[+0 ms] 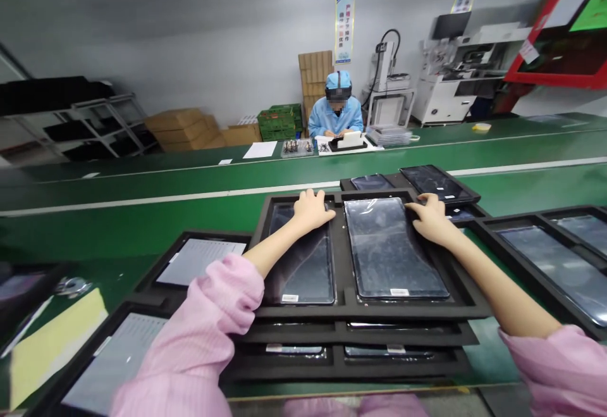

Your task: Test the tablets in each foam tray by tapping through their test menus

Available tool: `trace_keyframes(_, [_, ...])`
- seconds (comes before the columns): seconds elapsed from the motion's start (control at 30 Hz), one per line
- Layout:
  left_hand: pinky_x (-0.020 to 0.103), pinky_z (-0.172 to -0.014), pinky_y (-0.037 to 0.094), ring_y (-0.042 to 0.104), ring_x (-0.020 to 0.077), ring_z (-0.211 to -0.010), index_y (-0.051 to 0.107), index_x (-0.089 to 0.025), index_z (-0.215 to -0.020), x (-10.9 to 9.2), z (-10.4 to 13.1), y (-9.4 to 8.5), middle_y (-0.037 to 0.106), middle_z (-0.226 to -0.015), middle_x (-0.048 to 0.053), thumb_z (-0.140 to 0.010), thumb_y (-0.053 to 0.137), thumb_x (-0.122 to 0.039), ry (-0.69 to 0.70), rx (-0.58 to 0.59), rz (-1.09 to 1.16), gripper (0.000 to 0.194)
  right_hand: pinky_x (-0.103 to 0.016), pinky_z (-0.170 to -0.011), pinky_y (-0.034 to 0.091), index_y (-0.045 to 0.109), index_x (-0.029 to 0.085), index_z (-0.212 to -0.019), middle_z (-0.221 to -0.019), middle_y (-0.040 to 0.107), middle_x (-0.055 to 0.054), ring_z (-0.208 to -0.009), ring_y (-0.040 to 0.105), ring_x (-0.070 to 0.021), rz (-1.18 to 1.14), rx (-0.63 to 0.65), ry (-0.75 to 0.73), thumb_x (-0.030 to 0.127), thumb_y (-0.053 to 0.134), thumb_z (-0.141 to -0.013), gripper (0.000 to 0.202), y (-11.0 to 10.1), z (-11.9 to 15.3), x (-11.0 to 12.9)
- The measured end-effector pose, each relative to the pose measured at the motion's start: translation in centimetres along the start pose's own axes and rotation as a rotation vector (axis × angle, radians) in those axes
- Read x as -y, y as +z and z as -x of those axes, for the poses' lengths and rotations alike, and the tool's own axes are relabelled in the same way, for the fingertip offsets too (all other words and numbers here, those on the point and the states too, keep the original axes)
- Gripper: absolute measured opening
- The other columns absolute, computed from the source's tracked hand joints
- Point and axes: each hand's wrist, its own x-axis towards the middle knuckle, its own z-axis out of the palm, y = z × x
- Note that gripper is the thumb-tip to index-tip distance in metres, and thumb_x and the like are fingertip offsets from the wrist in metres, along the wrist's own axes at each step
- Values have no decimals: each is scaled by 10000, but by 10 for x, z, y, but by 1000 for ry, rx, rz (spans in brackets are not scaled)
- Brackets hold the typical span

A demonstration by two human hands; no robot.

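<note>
So that nothing slides, presumably, two film-covered dark rectangular tablets sit in uppermost recessed black foam tray. Farther: left hand curled over far rim, right hand, fingers parted, at right tablet's far corner; grip unclear.

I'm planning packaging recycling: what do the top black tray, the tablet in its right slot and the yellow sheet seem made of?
Black tray: probably foam, given its matte, thick, blocky edges.
Tablet: glossy, glass-like front, perhaps under clear plastic film, judging by the wrinkled-looking glare.
Yellow sheet: likely paper, thin and matte; card remains possible.
</note>
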Motion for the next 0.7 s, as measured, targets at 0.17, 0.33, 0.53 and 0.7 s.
trace_keyframes(0.17, [473, -1079, 445, 437, 388, -1335, 519, -83, -1305, -2, -3, -6, 489, -1360, 238, -919, 618, -351, 2, 64, 59, 480, -596, -1087, 386, 742, 156, -1197, -1273, 468, -214, -1341, 390, -421, 12, 45, 27, 107, 502, -754, 506, -6, -5, -7])
trace_keyframes(0.33, [334, -1184, 342, 411, 247, -1395, 442, -182, -1396, 47, 75, -32, 445, -1450, 117, -927, 668, -388, 179, 126, 183, 560, -522, -1124, 413, 535, 107, -1456, -1294, 510, -223, -1324, 471, -378, -47, 72, 10, 249, 449, -870, 609, -20, 32, -17])
trace_keyframes(0.53, [299, -722, 486, 634, 210, -860, 582, -234, -1011, 109, 209, -8, 621, -996, -2, -899, 757, -367, 352, 21, 146, 246, -501, -1123, 451, 387, 56, -1503, -1458, 506, -232, -1317, 527, -385, -187, 62, 61, 466, 421, -907, 724, -35, 82, -17])
trace_keyframes(0.7, [298, -697, 439, 596, 186, -757, 551, -209, -935, 120, 230, 4, 643, -879, 2, -1030, 579, -273, 532, -193, 83, 118, -454, -847, 570, 461, 77, -1461, -1120, 692, -182, -1001, 684, -364, -203, 84, 128, 406, 429, -902, 649, -51, 88, -2])
